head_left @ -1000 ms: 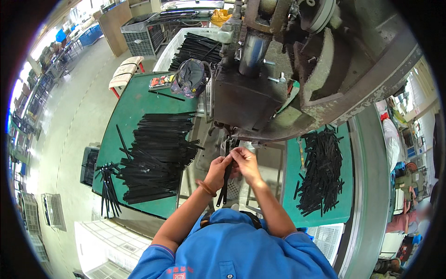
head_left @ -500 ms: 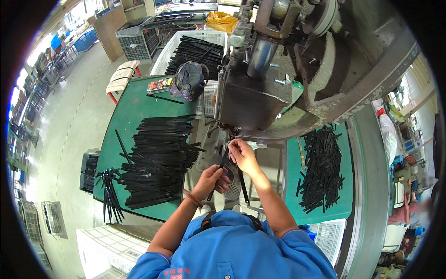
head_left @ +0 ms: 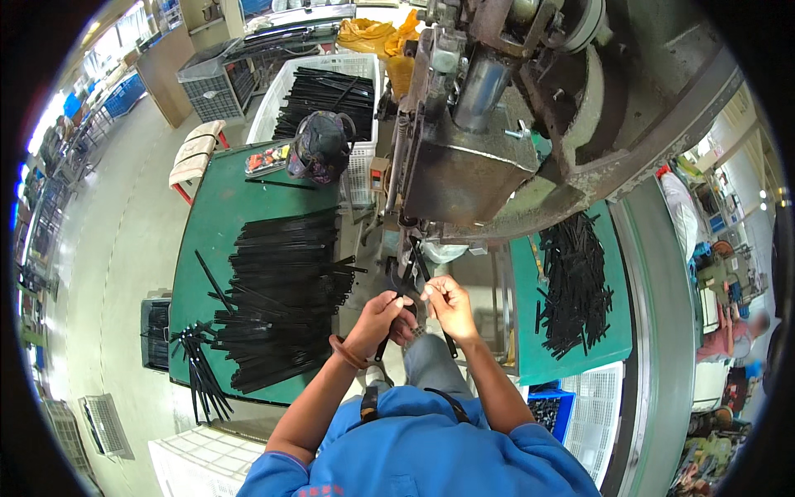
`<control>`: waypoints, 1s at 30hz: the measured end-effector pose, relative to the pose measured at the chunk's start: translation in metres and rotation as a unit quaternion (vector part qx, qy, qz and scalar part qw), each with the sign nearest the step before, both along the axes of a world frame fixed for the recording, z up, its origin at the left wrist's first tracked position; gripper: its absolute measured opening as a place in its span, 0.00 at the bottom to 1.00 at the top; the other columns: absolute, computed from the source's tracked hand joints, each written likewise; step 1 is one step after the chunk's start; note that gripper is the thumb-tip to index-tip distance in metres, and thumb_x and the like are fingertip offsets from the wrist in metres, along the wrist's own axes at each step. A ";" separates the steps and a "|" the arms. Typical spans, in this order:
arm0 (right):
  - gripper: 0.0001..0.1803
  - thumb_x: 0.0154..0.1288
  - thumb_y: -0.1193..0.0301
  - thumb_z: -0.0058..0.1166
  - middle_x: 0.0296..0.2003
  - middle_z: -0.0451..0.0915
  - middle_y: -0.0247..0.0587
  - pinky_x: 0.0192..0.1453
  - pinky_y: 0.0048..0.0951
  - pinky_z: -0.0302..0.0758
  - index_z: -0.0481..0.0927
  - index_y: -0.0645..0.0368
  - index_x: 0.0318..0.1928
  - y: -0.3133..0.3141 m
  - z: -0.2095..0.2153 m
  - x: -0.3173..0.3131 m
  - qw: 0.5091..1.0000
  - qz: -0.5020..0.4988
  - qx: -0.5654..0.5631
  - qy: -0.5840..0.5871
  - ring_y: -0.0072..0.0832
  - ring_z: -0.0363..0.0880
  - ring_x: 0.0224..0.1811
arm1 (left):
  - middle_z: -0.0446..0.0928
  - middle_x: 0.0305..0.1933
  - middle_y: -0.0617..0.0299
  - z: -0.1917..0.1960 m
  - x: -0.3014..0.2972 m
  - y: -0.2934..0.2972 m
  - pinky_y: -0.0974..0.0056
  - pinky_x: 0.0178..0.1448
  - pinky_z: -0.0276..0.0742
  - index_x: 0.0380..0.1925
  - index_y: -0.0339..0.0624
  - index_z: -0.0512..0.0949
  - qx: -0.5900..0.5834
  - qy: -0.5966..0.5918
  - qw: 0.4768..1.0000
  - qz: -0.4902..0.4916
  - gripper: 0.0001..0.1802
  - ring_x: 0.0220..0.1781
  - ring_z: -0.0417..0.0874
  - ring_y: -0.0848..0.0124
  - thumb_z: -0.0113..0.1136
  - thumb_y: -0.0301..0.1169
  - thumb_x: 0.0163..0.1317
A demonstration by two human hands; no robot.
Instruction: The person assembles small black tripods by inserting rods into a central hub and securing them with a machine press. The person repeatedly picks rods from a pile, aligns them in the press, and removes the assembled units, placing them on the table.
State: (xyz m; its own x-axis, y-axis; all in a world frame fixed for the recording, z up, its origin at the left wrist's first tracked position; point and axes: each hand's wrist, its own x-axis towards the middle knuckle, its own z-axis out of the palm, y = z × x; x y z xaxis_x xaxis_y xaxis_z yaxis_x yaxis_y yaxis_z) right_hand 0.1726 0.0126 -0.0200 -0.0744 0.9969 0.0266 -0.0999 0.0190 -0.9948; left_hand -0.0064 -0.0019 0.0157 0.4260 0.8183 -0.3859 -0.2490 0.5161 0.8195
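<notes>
Under the big grey press machine (head_left: 497,141), at the picture's centre, the left hand (head_left: 383,316) and right hand (head_left: 447,305) each close on thin black strips (head_left: 407,286) that reach up toward the press. The strips look light, stiff, narrow and smooth, best pinched near the lower ends. At nine o'clock a large pile of black strips (head_left: 277,302) covers a green table (head_left: 207,215); at three o'clock a smaller pile (head_left: 573,286). The press body crowds close above the fingers.

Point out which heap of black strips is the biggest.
The heap on the left green table: a broad, long stack beside the left hand. The right table's heap is narrower, with shorter pieces; the white crate's is smaller.
</notes>
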 end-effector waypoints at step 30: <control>0.03 0.64 0.75 0.53 0.22 0.74 0.32 0.27 0.21 0.68 0.74 0.61 0.36 -0.053 0.004 0.012 0.989 0.068 0.034 -0.123 0.16 0.69 0.24 | 0.73 0.26 0.69 -0.013 0.041 0.017 0.76 0.19 0.62 0.38 0.38 0.78 0.047 -0.019 0.984 0.172 0.13 0.17 0.68 0.83 0.53 0.37 0.67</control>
